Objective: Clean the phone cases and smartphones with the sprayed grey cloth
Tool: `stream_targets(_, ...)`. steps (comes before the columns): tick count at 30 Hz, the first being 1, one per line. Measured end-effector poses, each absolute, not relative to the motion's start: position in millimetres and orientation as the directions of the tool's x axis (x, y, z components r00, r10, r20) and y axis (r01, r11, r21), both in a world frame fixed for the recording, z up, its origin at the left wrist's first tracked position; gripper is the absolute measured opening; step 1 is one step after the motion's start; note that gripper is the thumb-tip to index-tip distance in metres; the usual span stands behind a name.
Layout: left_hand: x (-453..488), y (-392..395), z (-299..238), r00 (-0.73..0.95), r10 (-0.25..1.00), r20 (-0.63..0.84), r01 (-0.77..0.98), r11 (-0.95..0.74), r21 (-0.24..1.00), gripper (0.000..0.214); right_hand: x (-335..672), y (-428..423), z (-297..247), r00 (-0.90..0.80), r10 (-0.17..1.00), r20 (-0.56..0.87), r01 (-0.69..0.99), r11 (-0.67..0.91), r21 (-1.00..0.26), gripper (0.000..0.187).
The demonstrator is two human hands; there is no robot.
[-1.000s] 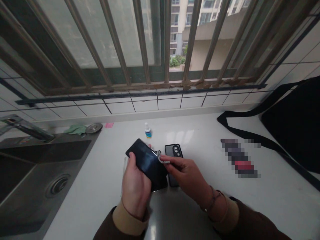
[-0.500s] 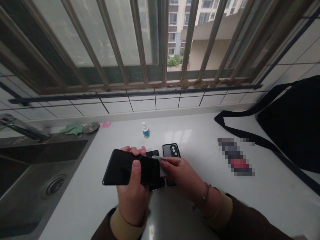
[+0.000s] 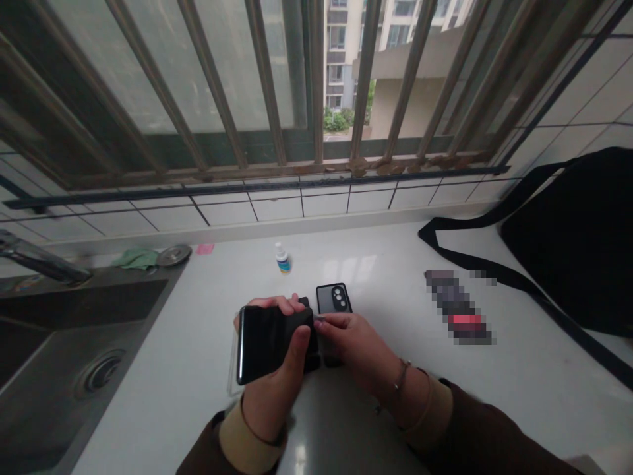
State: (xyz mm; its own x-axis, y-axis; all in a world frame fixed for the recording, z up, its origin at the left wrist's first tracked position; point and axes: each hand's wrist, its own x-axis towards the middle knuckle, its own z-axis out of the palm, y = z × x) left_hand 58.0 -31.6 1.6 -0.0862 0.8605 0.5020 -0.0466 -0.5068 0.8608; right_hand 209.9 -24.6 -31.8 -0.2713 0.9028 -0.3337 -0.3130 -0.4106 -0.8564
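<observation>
My left hand [image 3: 267, 402] grips a black smartphone [image 3: 271, 343], with the fingers behind it and the thumb across its face. My right hand [image 3: 351, 346] pinches a thin grey strip [image 3: 320, 319] against the phone's right edge, and most of the strip is hidden by the fingertips. Beneath the hands, a dark flat object [image 3: 312, 353] is mostly covered. Beyond the fingertips lies a dark phone with a twin-lens camera bump [image 3: 333, 298]. A clear plastic sheet [image 3: 232, 366] shows past the left hand. A small white bottle with a blue label [image 3: 282, 258] stands further back.
A white countertop [image 3: 163, 369] runs under everything, with a steel sink [image 3: 74, 349] and faucet [image 3: 39, 258] on the left. A green cloth [image 3: 136, 259] and a metal strainer [image 3: 174, 255] lie behind the sink. A black bag [image 3: 564, 244] and a blurred object [image 3: 457, 307] lie on the right.
The smartphone has swung from lying lengthwise across my left hand to a steeper angle. The grey strip shows less behind my right fingertips. The view has shifted slightly.
</observation>
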Motion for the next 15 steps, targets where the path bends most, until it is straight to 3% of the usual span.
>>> stream_targets(4,55.9,-32.0,-3.0,-0.056,0.849,0.526,-0.038,-0.528,0.848,0.043,211.3,-24.0,-28.7,-0.225,0.938,-0.264,-0.333,-0.328,-0.884,0.042)
stream_targets(11,49.5,-32.7,-5.9,-0.247,0.795,0.554,0.033,-0.565,0.824,0.067,205.0,-31.2,-22.4,-0.360,0.849,-0.388,-0.319,-0.503,-0.804,0.051)
stream_targets(15,51.4,-30.6,-2.8,-0.187,0.746,0.639,0.054,-0.642,0.765,0.086,208.6,-29.3,-20.5,-0.399,0.828,-0.394,-0.365,-0.538,-0.760,0.046)
